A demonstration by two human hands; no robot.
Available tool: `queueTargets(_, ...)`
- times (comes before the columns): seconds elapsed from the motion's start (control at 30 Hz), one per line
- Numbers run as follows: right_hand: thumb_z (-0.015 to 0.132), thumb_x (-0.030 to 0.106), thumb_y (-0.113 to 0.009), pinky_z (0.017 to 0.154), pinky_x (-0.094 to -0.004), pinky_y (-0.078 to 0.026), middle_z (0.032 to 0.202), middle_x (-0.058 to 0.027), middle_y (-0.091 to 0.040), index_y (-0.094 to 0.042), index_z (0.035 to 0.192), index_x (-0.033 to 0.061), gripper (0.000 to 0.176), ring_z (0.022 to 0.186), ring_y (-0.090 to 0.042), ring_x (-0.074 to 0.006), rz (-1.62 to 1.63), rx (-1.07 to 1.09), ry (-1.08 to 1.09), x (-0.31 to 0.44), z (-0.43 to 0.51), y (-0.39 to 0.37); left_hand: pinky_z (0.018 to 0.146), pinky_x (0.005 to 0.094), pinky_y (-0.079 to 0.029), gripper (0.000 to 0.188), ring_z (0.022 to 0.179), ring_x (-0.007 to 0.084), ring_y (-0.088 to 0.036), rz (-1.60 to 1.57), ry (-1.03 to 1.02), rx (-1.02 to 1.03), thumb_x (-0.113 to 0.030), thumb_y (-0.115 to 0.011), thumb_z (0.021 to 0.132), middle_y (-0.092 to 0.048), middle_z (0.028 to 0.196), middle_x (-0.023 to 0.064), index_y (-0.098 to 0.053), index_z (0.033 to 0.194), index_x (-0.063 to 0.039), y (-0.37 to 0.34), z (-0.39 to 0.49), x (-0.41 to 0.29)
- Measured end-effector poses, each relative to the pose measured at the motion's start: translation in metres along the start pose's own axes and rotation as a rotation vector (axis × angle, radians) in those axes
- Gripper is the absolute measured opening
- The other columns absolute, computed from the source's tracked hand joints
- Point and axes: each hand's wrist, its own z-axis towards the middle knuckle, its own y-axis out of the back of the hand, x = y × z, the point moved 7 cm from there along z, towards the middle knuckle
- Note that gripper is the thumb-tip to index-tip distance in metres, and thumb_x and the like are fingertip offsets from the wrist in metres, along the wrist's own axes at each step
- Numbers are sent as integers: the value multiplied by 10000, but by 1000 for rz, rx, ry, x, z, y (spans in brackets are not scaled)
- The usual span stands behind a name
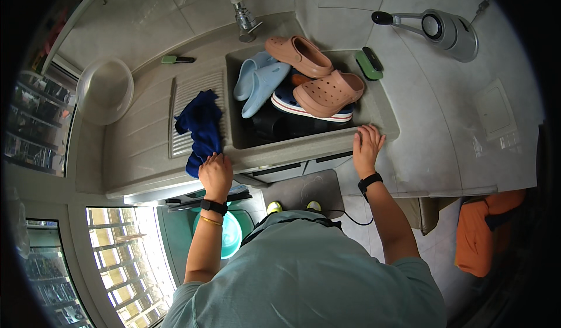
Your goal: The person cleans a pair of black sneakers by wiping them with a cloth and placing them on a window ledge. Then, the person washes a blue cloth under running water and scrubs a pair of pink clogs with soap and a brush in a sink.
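My left hand (215, 174) rests on the front rim of the sink unit, at the lower end of a crumpled dark blue cloth (201, 124). Its fingers touch the cloth, but whether they grip it cannot be seen. The cloth lies across the ribbed washboard. Flat on the front right rim of the stone sink (381, 113) lies my right hand (367, 148), empty, fingers slightly spread. Inside the basin, two pinkish-brown clogs (328, 93) sit on top of a navy clog (285, 98) with a white sole. Light blue slippers (265, 80) lean at the left; dark footwear (267, 126) beneath is partly hidden.
A chrome faucet (243, 17) rises behind the basin. One green brush (369, 64) is by the right rim, a smaller brush (177, 59) at the back left. A translucent bowl (105, 90) stands far left; a grey lever-handled appliance (447, 34) stands right.
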Motion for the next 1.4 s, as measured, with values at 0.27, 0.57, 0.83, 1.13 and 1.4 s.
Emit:
queueTargets(0.27,905,244,-496,1098,-561,-101,1193,-68,-549,-579,1067,71,250,1249,-396,-271,-7,3,7,1,-2,-1,716,406,-487,201,855,303,-657,8,5,-14,-206,-545,841,-687,908,141,-624,739,-52,3,2,-2)
queueTargets(0.57,925,257,-455,1096,-563,-104,1234,-78,-522,-556,1108,65,284,1281,-357,-282,-25,-7,1,2,-5,-4,698,411,-487,195,847,295,-656,13,0,7,-211,-551,834,-686,923,146,-623,745,-54,-1,2,-1)
queueTargets(0.83,926,251,-452,1095,-565,-107,1235,-77,-519,-551,1110,63,281,1284,-354,-284,-26,-5,-2,2,-6,-4,681,414,-481,190,823,295,-654,21,-10,23,-213,-562,826,-685,915,144,-613,732,-55,-2,3,-1)
queueTargets(1.13,923,242,-456,1092,-566,-117,1245,-71,-516,-546,1117,66,278,1292,-351,-280,-44,-8,-8,2,-6,-5,678,410,-481,194,816,294,-654,33,-17,32,-213,-565,826,-685,904,142,-605,718,-57,-1,3,-2)
queueTargets(1.4,924,244,-453,1091,-568,-120,1249,-68,-516,-550,1117,68,278,1292,-353,-279,-48,-8,-12,2,-6,-5,668,409,-483,192,810,295,-653,28,-24,27,-214,-568,822,-684,906,144,-608,721,-57,-1,3,-2)
